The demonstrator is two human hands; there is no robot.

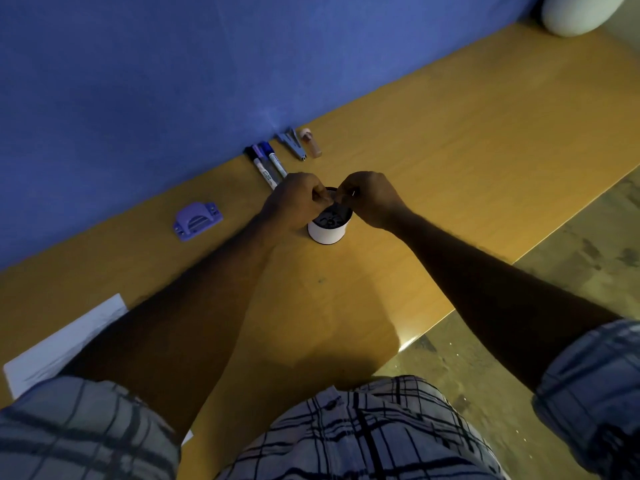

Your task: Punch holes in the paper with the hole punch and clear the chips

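Wooden bench against a blue wall, viewed from above. Carries a white cup near its middle, upright, with dark bits inside.

Directly over the cup's rim: left hand and right hand, knuckles up. Fingers of both curled, pinching a small piece between them, too small to identify.

Left of the cup and apart from it: the purple hole punch. Lies flat on the bench, untouched, with its long axis along the foot of the wall and its ribbed, arched face turned toward the front edge. Mouth not visible.

Beyond the cup, toward the wall: markers, a stapler and a small tube. Nearer than the cup and far to its left: white paper, partly hidden by the left forearm.

Looks like the chip-clearing step, judging by the hands over the cup. Next calls for releasing the piece squarely above the cup's mouth, then reaching left for the hole punch without knocking the cup.
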